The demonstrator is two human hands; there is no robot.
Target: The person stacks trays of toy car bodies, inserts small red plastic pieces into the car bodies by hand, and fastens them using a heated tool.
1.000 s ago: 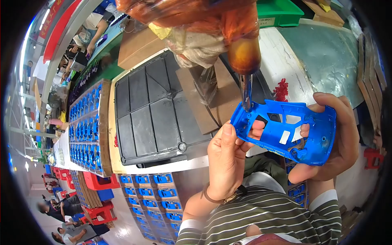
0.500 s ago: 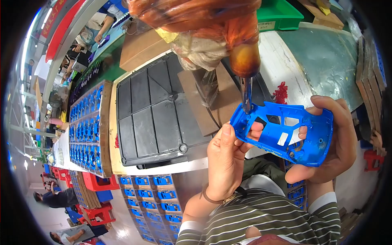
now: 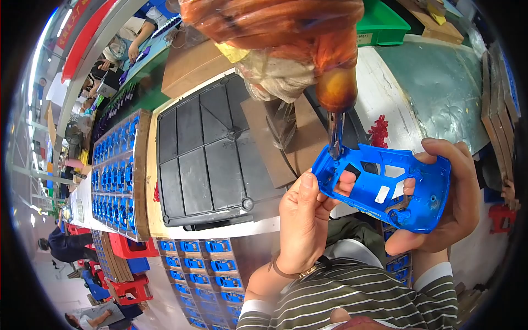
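Note:
A blue plastic toy car body shell (image 3: 374, 184) is held between my two hands, its hollow inside facing up. My left hand (image 3: 305, 212) pinches the shell's left end with thumb and fingers. Around its right end wraps my right hand (image 3: 454, 192), with the thumb along the near edge. A metal tool tip (image 3: 336, 137) points down from an orange-brown, plastic-wrapped machine head (image 3: 275, 27) into the shell's upper left corner. Whether the tip presses on the plastic, I cannot tell. Fingertips show through the window openings.
A black ribbed plastic lid (image 3: 206, 159) lies on the bench under a brown block (image 3: 280, 137). Small red parts (image 3: 378, 132) lie behind the shell. Trays of blue shells (image 3: 115, 176) stand left, more (image 3: 203, 269) below. A green bin (image 3: 382, 22) stands behind. People work at far left.
The shell and both hands have shifted slightly down and tilted a little in view. The machine head appears a bit further right. A distant person at left has moved.

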